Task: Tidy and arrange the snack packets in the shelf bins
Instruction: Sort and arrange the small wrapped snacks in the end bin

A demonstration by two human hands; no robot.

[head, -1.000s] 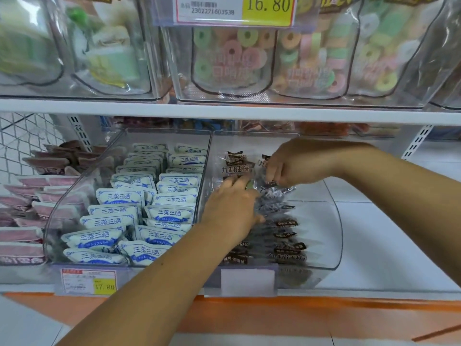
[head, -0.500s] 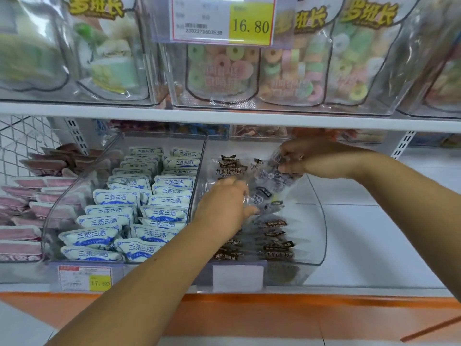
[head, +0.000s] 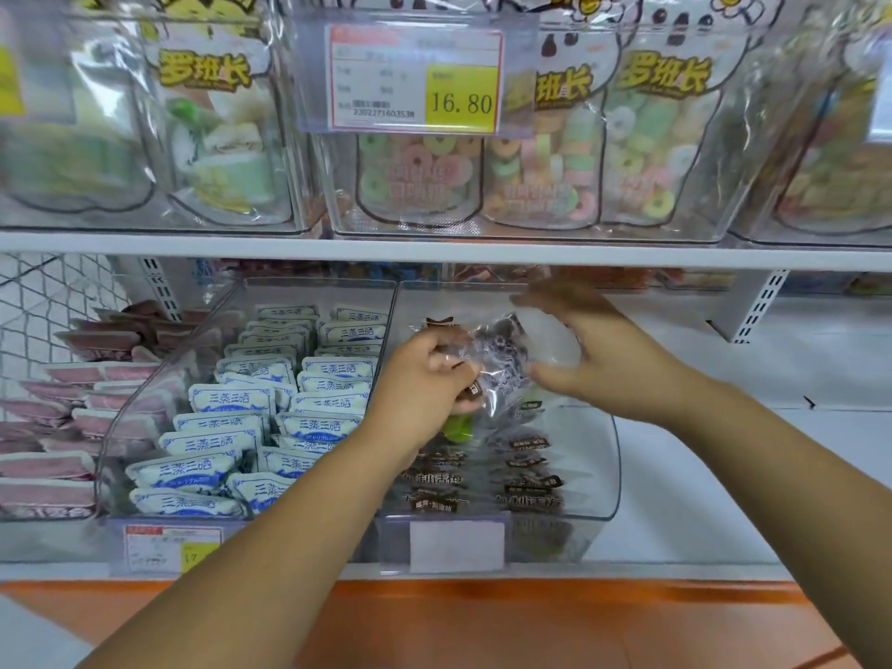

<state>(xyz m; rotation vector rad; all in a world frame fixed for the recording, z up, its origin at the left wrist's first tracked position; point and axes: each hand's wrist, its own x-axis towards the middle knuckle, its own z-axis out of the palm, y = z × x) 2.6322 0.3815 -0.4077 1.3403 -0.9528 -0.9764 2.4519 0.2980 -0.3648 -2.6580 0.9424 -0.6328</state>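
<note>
Packet held over the bin for restacking

Dark packets lie in rows at the bin's front. Above its middle, the left hand pinches the clear, crinkled packet of dark sweets by its left edge, likely to square it with those rows. The right hand, blurred, spreads round its far side; I cannot tell its grip.

Lower shelf, white: left bin and right bin, both clear, side by side. Left holds white-blue packets in rows, right holds dark packets. Pink packets stacked far left. Upper shelf: row of clear bins with candy bags.
</note>
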